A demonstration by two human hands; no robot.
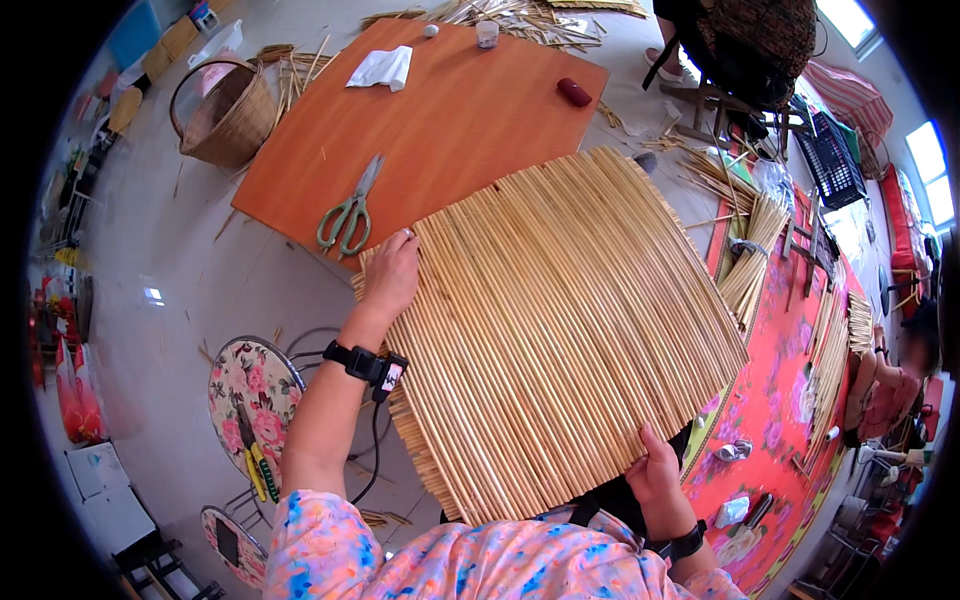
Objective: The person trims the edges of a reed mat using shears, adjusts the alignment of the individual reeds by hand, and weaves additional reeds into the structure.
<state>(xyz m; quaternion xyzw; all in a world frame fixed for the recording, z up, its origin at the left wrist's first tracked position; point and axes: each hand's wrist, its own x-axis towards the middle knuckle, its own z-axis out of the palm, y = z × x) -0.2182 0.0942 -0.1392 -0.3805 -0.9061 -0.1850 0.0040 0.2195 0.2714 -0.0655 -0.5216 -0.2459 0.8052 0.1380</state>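
Note:
A large mat of straw-coloured reed stalks [570, 320], laid side by side, spans the middle of the view in front of my body. My left hand [397, 272] is closed on its left edge, fingers curled over the top. At the lower right edge, my right hand [658, 475] grips the mat with the thumb on top and its other fingers hidden underneath. The far part of the mat overlaps the near corner of an orange-brown table [460, 120]. Green-handled scissors [350, 215] lie on that table near my left hand.
The table also holds a white cloth [380, 68], a small cup [487, 35] and a dark red case [574, 92]. Left of it stands a wicker basket [228, 115]. A floral stool [255, 400] carries pliers. Reed bundles [755, 255] rest on a red floral mat [770, 420]; another person [890, 390] sits beyond.

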